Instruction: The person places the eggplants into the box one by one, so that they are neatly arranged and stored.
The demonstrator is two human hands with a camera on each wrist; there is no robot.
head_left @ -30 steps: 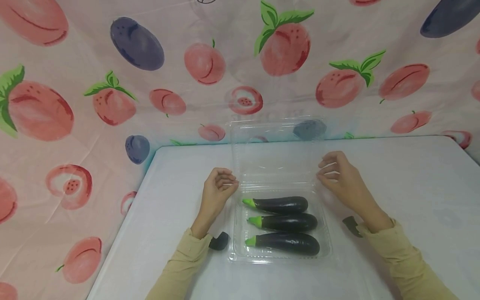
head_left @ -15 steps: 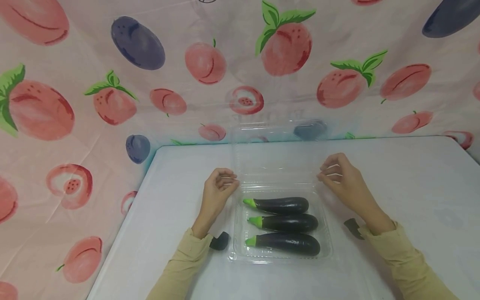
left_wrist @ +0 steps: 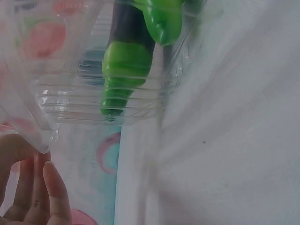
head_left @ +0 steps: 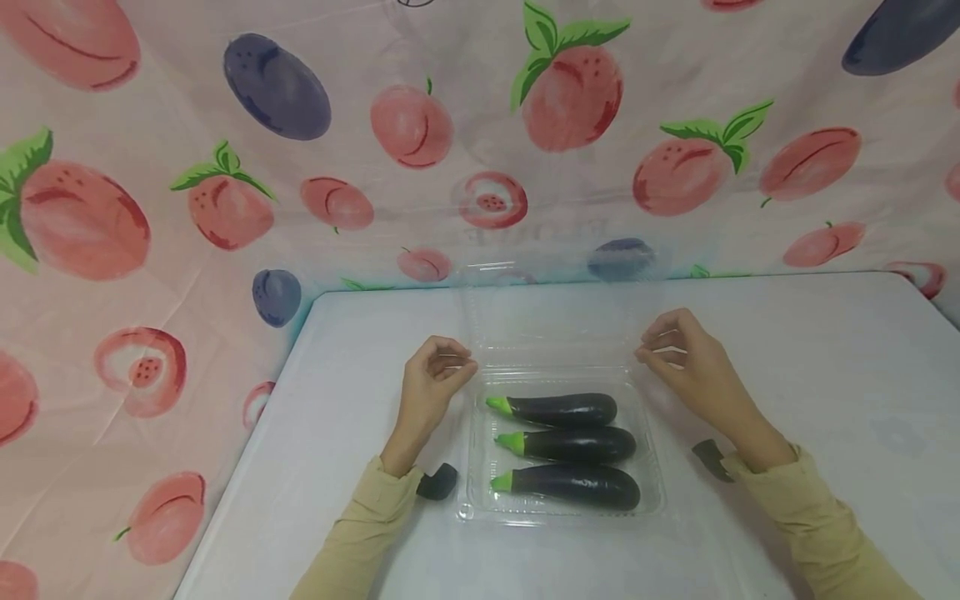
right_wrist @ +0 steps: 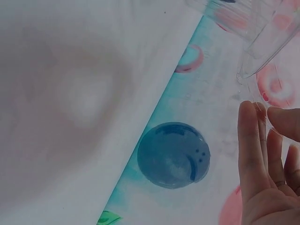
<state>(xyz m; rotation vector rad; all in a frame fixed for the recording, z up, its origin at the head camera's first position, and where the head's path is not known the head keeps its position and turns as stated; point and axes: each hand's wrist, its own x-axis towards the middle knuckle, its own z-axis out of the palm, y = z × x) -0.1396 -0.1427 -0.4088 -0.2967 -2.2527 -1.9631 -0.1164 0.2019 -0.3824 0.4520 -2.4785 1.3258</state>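
A clear plastic clamshell container (head_left: 525, 522) sits on the table with its lid (head_left: 555, 321) raised at the back. Three eggplants lie side by side in the base: a far one (head_left: 564, 409), a middle one (head_left: 581, 445) and a near one (head_left: 577, 487), green stem ends to the left. At the lid's left edge, my left hand (head_left: 431, 383) pinches the plastic; the left wrist view has its fingertips (left_wrist: 55, 180) at a lid corner. Opposite, my right hand (head_left: 693, 367) holds the lid's right edge between thumb and index finger, though the transparent plastic makes the contact faint.
A white cloth covers the table (head_left: 840, 417). Behind it hangs a fruit-print curtain (head_left: 487, 100), which also runs along the left side. Dark pieces, one by the left cuff (head_left: 438, 482) and one by the right cuff (head_left: 711, 460), stick out from the wrists.
The lid's upper edge has shifted slightly lower in the head view, so its tilt has changed a little. Both hands stay almost in place, and the eggplants have not moved.
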